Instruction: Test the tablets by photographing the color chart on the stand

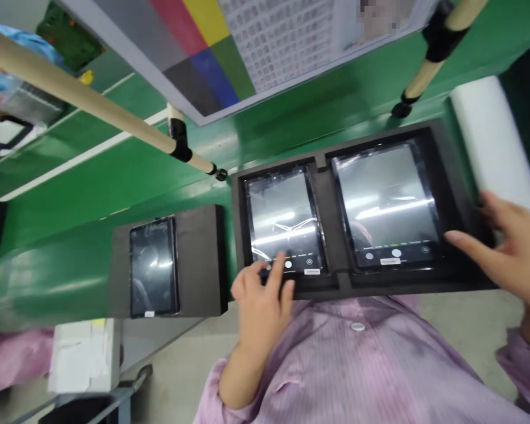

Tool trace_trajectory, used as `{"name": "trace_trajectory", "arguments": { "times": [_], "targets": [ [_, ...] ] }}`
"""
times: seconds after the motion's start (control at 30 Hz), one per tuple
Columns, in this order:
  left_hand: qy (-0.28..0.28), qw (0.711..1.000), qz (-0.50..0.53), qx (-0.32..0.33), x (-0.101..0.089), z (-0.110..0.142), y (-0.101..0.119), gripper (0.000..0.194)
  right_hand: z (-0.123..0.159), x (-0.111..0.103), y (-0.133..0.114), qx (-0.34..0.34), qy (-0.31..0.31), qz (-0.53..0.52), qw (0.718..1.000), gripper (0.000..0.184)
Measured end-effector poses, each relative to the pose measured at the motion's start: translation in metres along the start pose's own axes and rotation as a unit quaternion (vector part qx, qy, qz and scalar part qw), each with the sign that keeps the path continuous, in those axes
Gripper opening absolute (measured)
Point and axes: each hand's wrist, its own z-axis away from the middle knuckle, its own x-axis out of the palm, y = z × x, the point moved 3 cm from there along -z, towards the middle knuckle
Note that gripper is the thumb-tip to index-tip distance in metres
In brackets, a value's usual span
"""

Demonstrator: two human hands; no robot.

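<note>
Two tablets lie in cut-outs of a black foam tray in front of me. The left tablet and the right tablet both show a camera screen with round buttons along the bottom and ceiling-light reflections. My left hand is over the lower edge of the left tablet, index finger stretched to its round white button; whether it touches cannot be told. Beside the tray's right end, my right hand is spread, its thumb pointing toward the right tablet and holding nothing visible.
A third tablet, its screen dark, lies on a separate foam block to the left. Behind the tray, a tube stand rises near a colour chart board. A white roll-like object lies at the right on the green table.
</note>
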Motion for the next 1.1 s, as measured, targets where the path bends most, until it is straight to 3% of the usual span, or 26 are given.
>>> {"name": "trace_trajectory", "arguments": {
  "times": [0.07,0.17,0.27,0.33,0.43,0.57,0.63,0.73,0.83,0.9,1.0,1.1],
  "targets": [
    [0.012,0.998,-0.017,-0.055,0.0,0.005,-0.014,0.05,0.001,0.0,-0.013,0.038,-0.047,-0.073,0.996,0.095],
    [-0.013,0.993,0.011,-0.113,0.008,0.011,-0.023,0.057,0.005,0.002,-0.023,0.052,-0.066,-0.128,0.988,0.103],
    [-0.026,0.98,0.094,-0.174,0.014,0.013,-0.021,0.059,0.007,0.003,-0.023,0.048,-0.055,-0.127,0.989,0.103],
    [-0.016,0.955,0.178,-0.239,0.014,0.014,-0.019,0.06,0.007,0.002,-0.023,0.045,-0.049,-0.119,0.991,0.103],
    [0.019,0.872,0.337,-0.354,0.009,0.016,-0.021,0.055,0.006,0.0,-0.026,0.037,-0.036,-0.112,0.992,0.1],
    [0.134,0.706,0.545,-0.433,-0.003,0.01,-0.028,0.042,0.003,-0.006,-0.03,0.071,-0.036,-0.1,0.992,0.096],
    [0.108,0.637,0.621,-0.443,-0.004,-0.001,-0.03,0.048,-0.001,-0.01,-0.036,0.057,0.003,-0.099,0.993,0.09],
    [0.039,0.581,0.672,-0.457,-0.002,-0.021,-0.027,0.055,-0.006,-0.012,-0.055,-0.024,0.066,-0.132,0.989,0.073],
    [0.024,0.559,0.689,-0.46,-0.001,-0.032,-0.022,0.057,-0.005,-0.006,-0.086,-0.115,0.046,-0.169,0.978,0.056],
    [0.034,0.562,0.689,-0.455,-0.005,-0.031,-0.022,0.061,-0.002,-0.003,-0.11,-0.165,0.011,-0.183,0.969,0.051],
    [0.049,0.574,0.683,-0.449,-0.019,-0.022,-0.027,0.069,0.006,-0.011,-0.141,-0.208,-0.011,-0.198,0.958,0.057],
    [0.019,0.584,0.692,-0.423,-0.037,-0.013,-0.033,0.07,0.018,-0.025,-0.165,-0.26,-0.035,-0.223,0.939,0.07]
  ]
}}
